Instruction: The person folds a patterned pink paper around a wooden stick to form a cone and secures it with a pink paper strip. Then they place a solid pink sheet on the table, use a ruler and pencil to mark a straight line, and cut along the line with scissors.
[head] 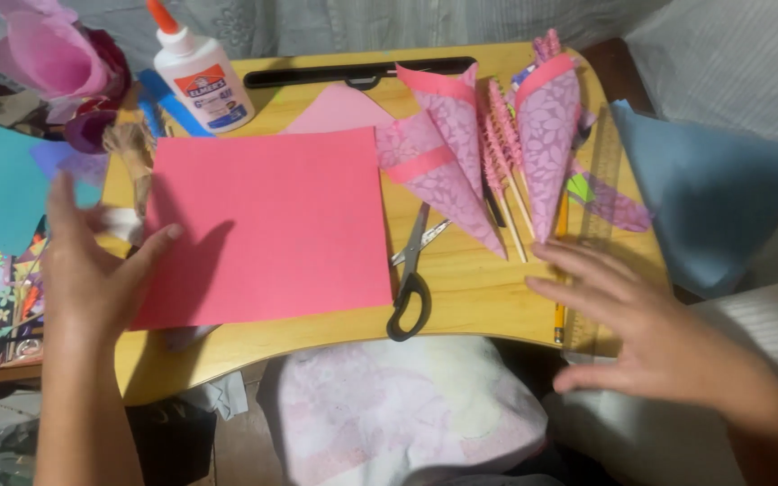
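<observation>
Left hand [92, 270] grip spread, thumb touching left edge of pink paper sheet [267, 225] on wooden surface [479, 288]. Sheet likely light, floppy, creasable; best pinched at edge. Right hand [641, 324] spread, empty, near pencil [559, 306].

Left hand [92, 270] open, fingers spread, right hand [650, 324] open, palm down, fingers extended

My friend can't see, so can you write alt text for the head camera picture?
Two open hands hover over a wooden lap tray: the left hand touches a pink paper sheet, the right hand is near a pencil. Scissors, glue bottle and pink paper cones lie nearby.
</observation>
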